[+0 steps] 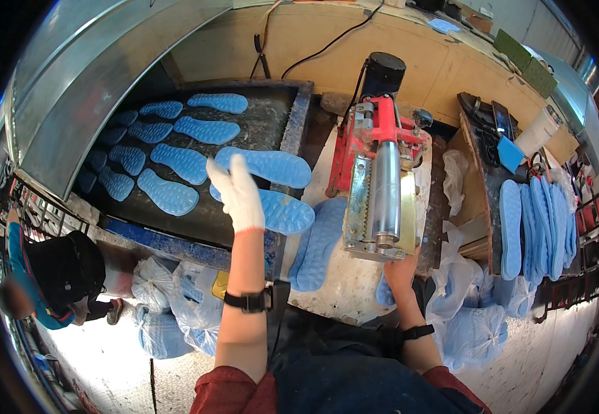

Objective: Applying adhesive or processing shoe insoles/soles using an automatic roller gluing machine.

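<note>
My left hand (238, 193), in a white glove, is over the near right end of a dark conveyor belt, its fingers stretched out and apart. Two blue shoe soles, an upper one (272, 167) and a lower one (284, 211), lie beside and partly behind it, jutting past the belt's edge. My bare right hand (401, 271) reaches to the front of a red machine with metal rollers (386, 196); its fingertips are hidden under the machine. Close to that hand a blue sole (384, 292) shows in part. More blue soles (321, 245) lie overlapping on the pale worktop left of the rollers.
Several blue soles (168, 193) lie spaced out on the belt (244, 114), beneath a metal hood (106, 76). At right, a side table holds a row of stacked soles (537, 228). Plastic bags of soles (165, 331) stand below. Another person (54, 283) is at far left.
</note>
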A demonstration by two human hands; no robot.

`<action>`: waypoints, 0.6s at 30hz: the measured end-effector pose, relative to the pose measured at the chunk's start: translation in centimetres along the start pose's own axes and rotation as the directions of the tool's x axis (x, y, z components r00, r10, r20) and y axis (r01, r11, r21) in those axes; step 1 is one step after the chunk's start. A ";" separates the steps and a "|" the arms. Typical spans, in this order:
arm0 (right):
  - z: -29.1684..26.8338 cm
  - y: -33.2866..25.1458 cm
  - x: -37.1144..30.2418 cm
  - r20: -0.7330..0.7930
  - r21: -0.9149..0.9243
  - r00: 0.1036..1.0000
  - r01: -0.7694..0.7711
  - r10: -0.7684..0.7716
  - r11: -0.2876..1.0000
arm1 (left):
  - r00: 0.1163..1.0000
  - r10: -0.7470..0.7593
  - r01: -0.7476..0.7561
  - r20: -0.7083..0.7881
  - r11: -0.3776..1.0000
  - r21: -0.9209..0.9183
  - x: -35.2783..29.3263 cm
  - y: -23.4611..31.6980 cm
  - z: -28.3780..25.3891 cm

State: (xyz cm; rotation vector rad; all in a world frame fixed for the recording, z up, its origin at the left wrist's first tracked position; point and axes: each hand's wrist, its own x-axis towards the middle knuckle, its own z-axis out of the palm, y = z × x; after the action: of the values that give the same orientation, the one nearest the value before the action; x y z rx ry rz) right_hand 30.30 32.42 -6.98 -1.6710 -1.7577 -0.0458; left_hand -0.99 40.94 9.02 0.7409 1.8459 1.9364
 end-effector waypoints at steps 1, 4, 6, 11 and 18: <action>0.1 -0.1 0.0 -0.004 0.002 1.000 0.005 -0.005 1.000 | 0.959 0.225 -0.242 0.175 0.966 0.085 -1.0 -0.2 -0.6; -0.5 1.0 -0.5 0.101 -0.037 0.992 -0.066 0.069 0.997 | 0.472 0.493 -0.814 0.731 0.561 0.147 -5.2 1.0 -1.3; -1.5 0.3 -0.4 0.101 -0.030 0.989 -0.101 0.103 0.994 | 0.270 0.307 -0.930 0.913 0.328 0.164 -7.2 1.9 -1.5; -1.7 1.2 -0.8 0.179 -0.096 0.944 -0.263 0.276 0.960 | 0.405 0.190 -0.911 0.894 0.164 0.378 -4.9 0.1 -0.8; -4.4 0.9 1.6 0.531 0.670 0.675 -0.705 0.512 0.235 | 0.454 0.207 -0.874 0.866 0.290 0.389 -4.0 -0.3 -2.4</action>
State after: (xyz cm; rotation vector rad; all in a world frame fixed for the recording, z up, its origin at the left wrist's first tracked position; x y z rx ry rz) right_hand 33.26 31.87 -3.27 -1.4411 -0.7689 1.2296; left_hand 0.76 36.62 8.20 2.4285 1.9666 0.5193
